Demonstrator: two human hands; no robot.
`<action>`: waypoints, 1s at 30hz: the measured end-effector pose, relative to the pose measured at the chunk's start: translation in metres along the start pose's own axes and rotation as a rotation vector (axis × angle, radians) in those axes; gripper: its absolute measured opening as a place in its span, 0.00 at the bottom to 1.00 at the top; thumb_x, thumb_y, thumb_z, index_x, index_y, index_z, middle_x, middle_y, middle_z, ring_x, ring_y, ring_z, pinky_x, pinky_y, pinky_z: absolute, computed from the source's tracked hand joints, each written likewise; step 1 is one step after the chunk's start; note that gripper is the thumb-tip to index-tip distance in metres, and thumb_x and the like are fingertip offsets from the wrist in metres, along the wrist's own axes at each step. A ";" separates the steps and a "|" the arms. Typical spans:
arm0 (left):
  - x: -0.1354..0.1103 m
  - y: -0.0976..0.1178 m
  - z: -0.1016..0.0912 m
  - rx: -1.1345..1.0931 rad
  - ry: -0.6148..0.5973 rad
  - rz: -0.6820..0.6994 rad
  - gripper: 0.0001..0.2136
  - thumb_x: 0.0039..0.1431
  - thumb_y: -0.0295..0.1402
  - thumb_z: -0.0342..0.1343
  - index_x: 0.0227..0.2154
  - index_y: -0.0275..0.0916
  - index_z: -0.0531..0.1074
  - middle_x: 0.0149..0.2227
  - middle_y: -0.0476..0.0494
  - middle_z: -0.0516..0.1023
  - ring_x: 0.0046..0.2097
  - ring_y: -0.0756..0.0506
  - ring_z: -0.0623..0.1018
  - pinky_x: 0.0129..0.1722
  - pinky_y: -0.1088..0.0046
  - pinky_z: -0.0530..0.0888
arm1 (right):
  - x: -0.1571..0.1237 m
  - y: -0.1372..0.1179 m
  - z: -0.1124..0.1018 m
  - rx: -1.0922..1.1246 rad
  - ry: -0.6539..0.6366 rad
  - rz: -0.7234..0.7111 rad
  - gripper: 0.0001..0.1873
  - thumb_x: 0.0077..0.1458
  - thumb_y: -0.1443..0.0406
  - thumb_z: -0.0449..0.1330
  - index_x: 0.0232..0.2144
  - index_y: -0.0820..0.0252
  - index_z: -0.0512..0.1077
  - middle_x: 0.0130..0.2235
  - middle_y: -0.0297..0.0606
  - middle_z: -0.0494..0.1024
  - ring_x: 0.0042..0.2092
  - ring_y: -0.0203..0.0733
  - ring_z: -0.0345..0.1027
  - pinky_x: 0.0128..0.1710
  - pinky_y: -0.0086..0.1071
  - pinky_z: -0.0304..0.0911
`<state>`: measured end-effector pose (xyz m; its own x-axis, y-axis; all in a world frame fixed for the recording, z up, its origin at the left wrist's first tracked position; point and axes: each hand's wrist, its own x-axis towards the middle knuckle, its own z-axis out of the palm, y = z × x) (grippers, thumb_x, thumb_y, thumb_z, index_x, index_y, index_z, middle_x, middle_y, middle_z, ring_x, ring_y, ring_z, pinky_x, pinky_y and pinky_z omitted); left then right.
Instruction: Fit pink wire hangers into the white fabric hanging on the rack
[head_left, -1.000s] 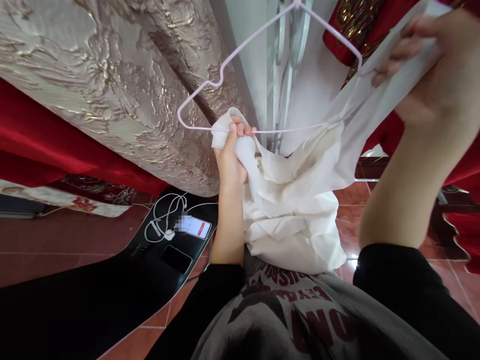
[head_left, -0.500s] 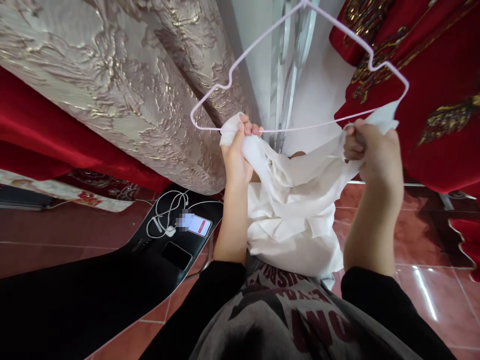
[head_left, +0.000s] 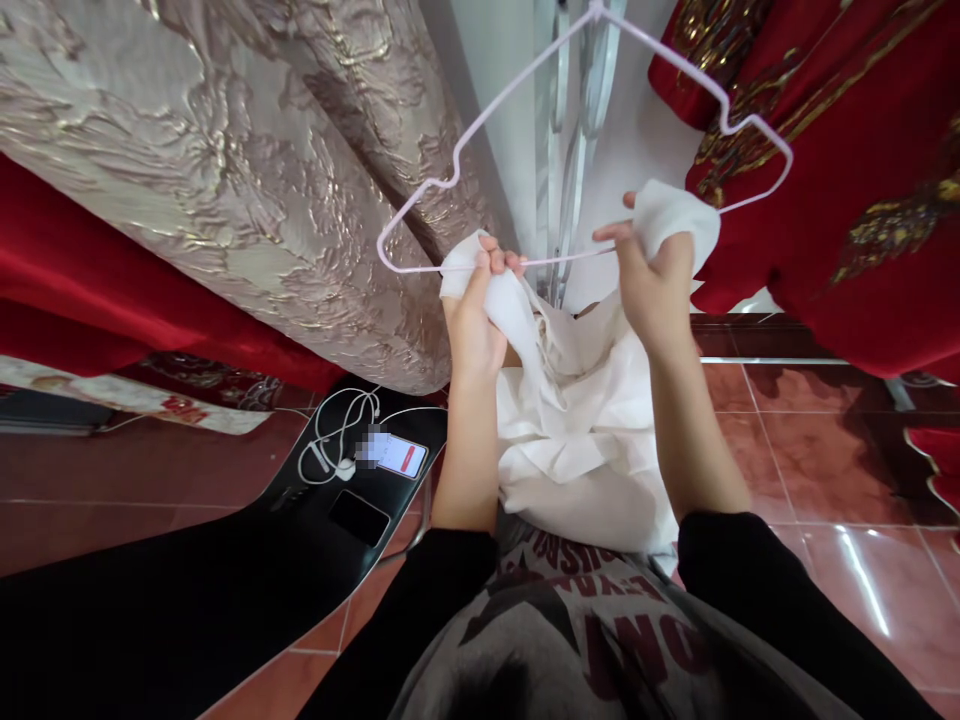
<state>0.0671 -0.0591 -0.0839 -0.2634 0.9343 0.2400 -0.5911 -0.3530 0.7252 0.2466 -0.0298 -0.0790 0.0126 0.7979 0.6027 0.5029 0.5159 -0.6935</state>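
The right hand (head_left: 660, 275) had come in from the far right, where half a second before it gripped the cloth's edge by the hanger's outer corner; it now sat near the middle of the lower bar, its grip clenched on a bunched fold of the white garment (head_left: 585, 440). The left hand (head_left: 474, 320) had stayed put, fist closed on another wad of the same cloth, touching the bar. That suggested the fabric was being worked along the hanger. The wire hanger (head_left: 577, 120) was thin, pale lilac, notched at both shoulders. The garment looked soft, creased, hanging limp between the forearms. Embossed golden brocade (head_left: 225, 160) and red embroidered drapery (head_left: 862, 200) flanked it; a phone (head_left: 397, 455) and white cable (head_left: 337, 440) lay on a glossy black surface (head_left: 225, 570).
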 end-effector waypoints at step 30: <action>0.064 0.106 -0.079 0.193 0.051 -0.294 0.15 0.52 0.11 0.53 0.37 0.34 0.74 0.27 0.45 0.77 0.28 0.50 0.77 0.34 0.78 0.78 | -0.003 -0.013 -0.018 -0.054 0.154 0.136 0.18 0.60 0.54 0.57 0.44 0.62 0.70 0.43 0.44 0.73 0.49 0.41 0.72 0.52 0.36 0.69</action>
<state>-0.0726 -0.0403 -0.0428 -0.1439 0.9893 -0.0255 -0.4939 -0.0495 0.8681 0.2557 -0.0446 -0.0646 0.2135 0.8001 0.5606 0.5329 0.3856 -0.7532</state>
